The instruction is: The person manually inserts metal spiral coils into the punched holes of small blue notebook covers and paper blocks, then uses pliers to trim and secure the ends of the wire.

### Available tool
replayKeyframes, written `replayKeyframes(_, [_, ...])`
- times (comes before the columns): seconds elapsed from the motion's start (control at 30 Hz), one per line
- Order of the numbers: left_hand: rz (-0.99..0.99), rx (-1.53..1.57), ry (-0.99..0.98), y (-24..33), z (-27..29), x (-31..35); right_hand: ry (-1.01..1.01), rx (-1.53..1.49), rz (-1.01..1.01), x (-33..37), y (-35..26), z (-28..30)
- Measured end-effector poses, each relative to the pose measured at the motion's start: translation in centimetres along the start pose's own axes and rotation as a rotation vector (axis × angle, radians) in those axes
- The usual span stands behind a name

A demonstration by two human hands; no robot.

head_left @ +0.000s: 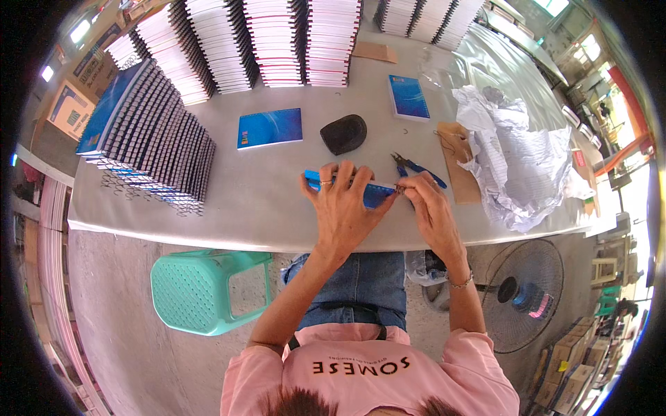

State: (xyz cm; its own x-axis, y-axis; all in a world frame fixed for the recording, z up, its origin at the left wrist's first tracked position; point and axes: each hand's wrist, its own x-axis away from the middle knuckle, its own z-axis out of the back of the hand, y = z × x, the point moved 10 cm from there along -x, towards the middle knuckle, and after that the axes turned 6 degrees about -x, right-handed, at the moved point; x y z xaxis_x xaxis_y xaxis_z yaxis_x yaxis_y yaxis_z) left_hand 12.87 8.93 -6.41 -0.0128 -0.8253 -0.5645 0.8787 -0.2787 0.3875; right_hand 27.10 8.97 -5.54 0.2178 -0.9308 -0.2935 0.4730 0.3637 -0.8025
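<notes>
At the table's near edge my left hand (341, 208) grips a small blue-covered notebook (376, 198), its fingers spread over the far side and the thumb along the near side. My right hand (431, 208) pinches a small dark piece of wire coil (400, 189) at the notebook's right end; the fingertips partly hide it. Just beyond the right hand lie blue-handled cutting pliers (420, 168). A black rounded pad-like object (343, 134) rests farther back. One blue notebook (270, 128) lies to its left, another (409, 97) to its right.
A tall stack of coil-bound notebooks (156, 135), with loose coil ends sticking out, stands at the left. More stacks (277, 45) line the back. Crumpled white paper (524, 159) and brown cardboard (459, 166) lie right. A green stool (208, 291) and a fan (524, 295) stand below the edge.
</notes>
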Motion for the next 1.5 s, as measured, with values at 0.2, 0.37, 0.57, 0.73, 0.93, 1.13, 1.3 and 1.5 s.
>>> replayKeyframes(0.2, [-0.024,0.022,-0.080,-0.9,-0.5,0.2,0.001,0.157,0.079,-0.6,-0.6,-0.2])
replayKeyframes(0.37, [0.088,0.324,0.076,-2.9,1.3,0.0,0.013,0.250,0.090,-0.8,-0.6,-0.3])
replayKeyframes(0.57, [0.261,0.506,-0.003,-5.5,-0.5,0.7,-0.047,0.333,0.115,-1.5,-1.0,-1.3])
replayKeyframes(0.73, [0.105,0.480,0.045,-6.5,1.5,1.0,-0.361,0.046,0.092,-2.8,-0.5,-3.4])
replayKeyframes(0.93, [0.095,0.488,-0.075,-11.2,3.9,1.5,-0.070,0.211,0.329,-10.0,0.4,-6.8])
replayKeyframes(1.13, [0.220,0.594,-0.040,-12.3,3.4,2.2,-0.116,0.268,0.178,-11.4,5.0,-8.2])
replayKeyframes(1.3, [0.205,0.625,-0.025,-12.8,3.2,2.4,-0.395,-0.903,-0.426,-6.5,6.7,-7.8])
replayKeyframes(1.5, [0.199,0.629,-0.029,-12.5,2.8,2.1,-0.759,-1.041,-0.117,-3.5,-0.8,-7.4])
